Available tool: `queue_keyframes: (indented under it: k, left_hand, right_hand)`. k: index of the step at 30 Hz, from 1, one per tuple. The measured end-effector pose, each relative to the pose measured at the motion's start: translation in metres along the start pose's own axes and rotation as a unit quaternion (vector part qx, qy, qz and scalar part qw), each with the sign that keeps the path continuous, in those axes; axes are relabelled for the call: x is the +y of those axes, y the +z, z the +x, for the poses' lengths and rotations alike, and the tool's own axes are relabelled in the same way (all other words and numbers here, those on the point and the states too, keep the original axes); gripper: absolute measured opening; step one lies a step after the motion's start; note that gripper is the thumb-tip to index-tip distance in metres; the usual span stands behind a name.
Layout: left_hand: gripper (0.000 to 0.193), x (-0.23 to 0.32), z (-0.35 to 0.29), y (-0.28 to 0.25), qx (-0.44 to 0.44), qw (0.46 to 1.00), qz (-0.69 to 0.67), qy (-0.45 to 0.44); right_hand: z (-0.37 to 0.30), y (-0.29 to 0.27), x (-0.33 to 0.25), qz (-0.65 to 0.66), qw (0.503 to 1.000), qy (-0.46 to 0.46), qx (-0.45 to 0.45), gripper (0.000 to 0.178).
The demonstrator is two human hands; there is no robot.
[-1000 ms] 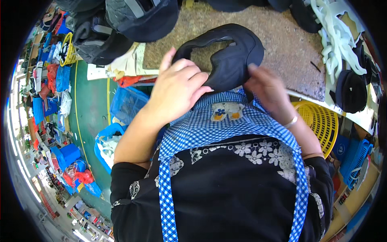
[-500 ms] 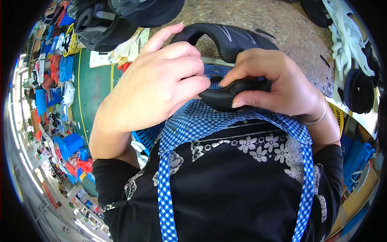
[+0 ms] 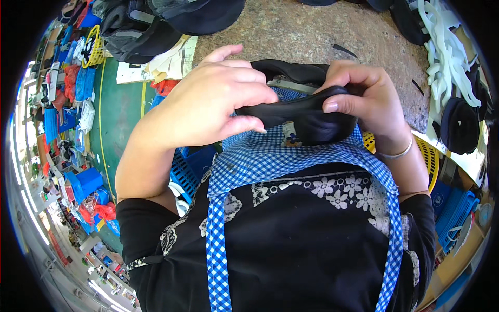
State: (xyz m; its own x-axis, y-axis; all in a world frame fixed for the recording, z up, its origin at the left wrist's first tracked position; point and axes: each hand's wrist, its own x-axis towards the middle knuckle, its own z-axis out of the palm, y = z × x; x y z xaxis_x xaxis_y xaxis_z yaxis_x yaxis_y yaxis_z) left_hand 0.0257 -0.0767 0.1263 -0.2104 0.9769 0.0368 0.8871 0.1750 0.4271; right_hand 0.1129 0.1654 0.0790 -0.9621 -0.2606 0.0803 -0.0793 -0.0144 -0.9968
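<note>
A black padded piece, curved into a loop and soft-looking (image 3: pixel 291 110), is stretched between my hands in front of my chest. My left hand (image 3: pixel 208 99) has its fingers closed on the near band's left end, thumb below it and index finger raised. At the right end, my right hand (image 3: pixel 370 92) pinches the band between thumb and fingers. A rounded black flap hangs under my right thumb. Through the loop's opening, a pale edge and blue checked apron cloth (image 3: pixel 293 93) show. The exact kind of piece cannot be made out.
A stone-patterned tabletop (image 3: pixel 306 28) lies beyond my hands, with thin black scraps on it. Black padded pieces (image 3: pixel 200 15) are piled at the far left, near pale paper sheets (image 3: pixel 171 62). White plastic parts (image 3: pixel 442 57) lie far right. A yellow basket (image 3: pixel 427 158) stands beside my right forearm.
The black piece has turned in my hands; its marked face no longer shows and its near band now runs straighter across. My right hand has shifted slightly right and grips the band's end.
</note>
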Motion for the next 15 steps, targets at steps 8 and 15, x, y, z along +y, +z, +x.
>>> queue_keyframes:
  k: [8,15]
  left_hand:
    - [0.028,0.016,0.017,0.001,0.05,0.999,-0.003,-0.011]
    - [0.017,0.018,0.017,-0.003,0.036,0.998,-0.041,-0.01]
  right_hand:
    - [0.003,0.006,-0.005,0.071,0.992,0.1,-0.023,0.022]
    - [0.003,0.003,-0.015,0.001,0.997,0.046,-0.058,0.022]
